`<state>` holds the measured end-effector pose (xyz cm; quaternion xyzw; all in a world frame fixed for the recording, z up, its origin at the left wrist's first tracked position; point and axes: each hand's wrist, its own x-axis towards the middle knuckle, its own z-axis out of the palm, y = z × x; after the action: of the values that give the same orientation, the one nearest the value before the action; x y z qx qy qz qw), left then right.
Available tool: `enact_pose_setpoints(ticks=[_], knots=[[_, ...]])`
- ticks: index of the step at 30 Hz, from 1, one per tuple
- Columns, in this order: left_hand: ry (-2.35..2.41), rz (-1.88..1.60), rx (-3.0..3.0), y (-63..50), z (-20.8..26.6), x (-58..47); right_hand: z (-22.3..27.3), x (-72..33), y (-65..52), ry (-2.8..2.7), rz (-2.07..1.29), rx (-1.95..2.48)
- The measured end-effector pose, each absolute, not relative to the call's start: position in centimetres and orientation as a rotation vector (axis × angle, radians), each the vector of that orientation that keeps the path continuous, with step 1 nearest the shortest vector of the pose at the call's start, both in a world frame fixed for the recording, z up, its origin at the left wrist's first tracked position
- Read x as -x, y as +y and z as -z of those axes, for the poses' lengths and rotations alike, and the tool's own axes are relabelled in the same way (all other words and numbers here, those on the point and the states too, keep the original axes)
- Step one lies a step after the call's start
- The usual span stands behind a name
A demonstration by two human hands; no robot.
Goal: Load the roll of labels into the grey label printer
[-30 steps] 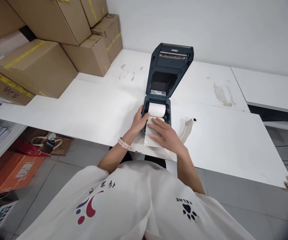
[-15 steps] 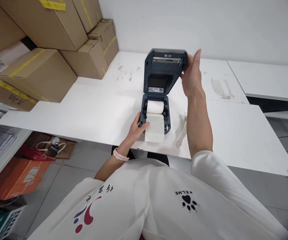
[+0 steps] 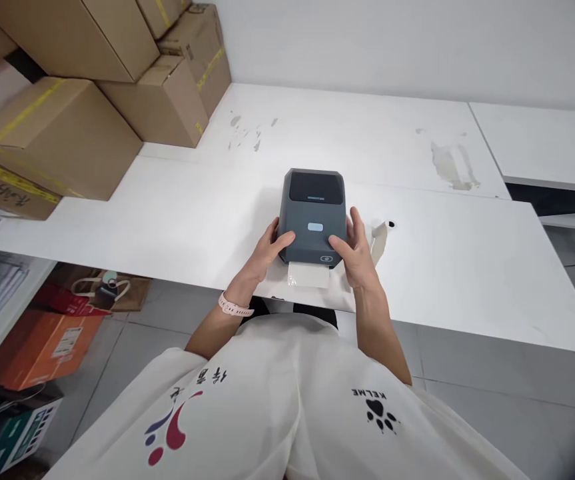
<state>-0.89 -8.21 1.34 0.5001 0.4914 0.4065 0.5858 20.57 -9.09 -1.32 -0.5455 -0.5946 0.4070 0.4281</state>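
Observation:
A dark blue-grey label printer (image 3: pixel 314 217) sits on the white table close to its front edge, with its lid down. From its front slot hangs a strip of label paper (image 3: pixel 308 275). My left hand (image 3: pixel 266 252) wraps the printer's left side, its thumb lying on top near the front corner. On the opposite side my right hand (image 3: pixel 357 257) grips the front right corner, thumb also on the lid. The paper roll inside is hidden under the lid. Just right of my right hand lies a loose curled strip of paper (image 3: pixel 379 241).
Cardboard boxes (image 3: pixel 62 143) with yellow tape are stacked at the table's left end. The white table (image 3: pixel 207 213) has peeled patches (image 3: pixel 453 165) at the back right. A white wall stands behind. An orange box (image 3: pixel 50 347) is on the floor at left.
The printer's lid has swung down from upright and now covers the paper roll. My right hand has come down from the raised lid to the printer's front right corner.

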Motion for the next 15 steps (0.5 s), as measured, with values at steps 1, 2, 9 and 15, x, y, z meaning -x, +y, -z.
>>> enact_pose_setpoints(ticks=[1,2,9,15], knots=[[1.12,-0.937,-1.151,-8.2,-1.2,1.1,1.6,-20.6,-9.1,-1.454,-1.113,1.338],[1.099,-0.933,-1.139,-8.2,-1.0,1.2,1.9,-20.6,-9.2,-1.418,-1.193,1.319],[1.171,-1.033,-1.2,-8.0,0.5,0.9,2.2,-19.9,-10.0,-1.207,-1.272,1.329],[1.348,-1.091,-1.266,-10.1,0.8,1.2,1.6,-20.0,-9.6,-1.166,-1.307,1.359]])
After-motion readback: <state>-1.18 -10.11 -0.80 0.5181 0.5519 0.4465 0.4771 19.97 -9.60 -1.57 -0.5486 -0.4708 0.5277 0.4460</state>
